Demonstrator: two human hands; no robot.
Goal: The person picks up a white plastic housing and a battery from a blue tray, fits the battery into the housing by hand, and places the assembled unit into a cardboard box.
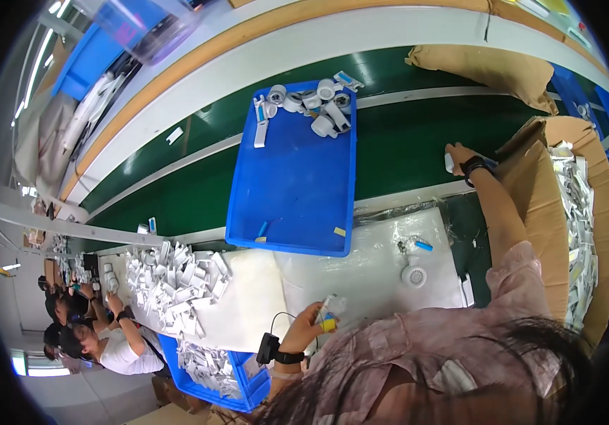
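My left hand (303,328) is low in the middle, above the front of the white-covered work surface (319,273). Its fingers close on a small white plastic part (331,307) with a yellow piece at its lower end. Stretched far out to the right, my right hand (463,156) is over the green conveyor belt (396,156). Its fingers curl round a white piece (449,163), whose shape is mostly hidden. Between my arms lies a white round part with a grille (414,276), with a small blue piece (423,246) behind it.
A blue tray (290,191) lies across the belt edge, white round parts at its far end. Left of it is a pile of white plastic parts (177,283); a blue bin (255,389) sits below. A cardboard box (534,195) stands by my right arm. Co-workers (124,350) sit far left.
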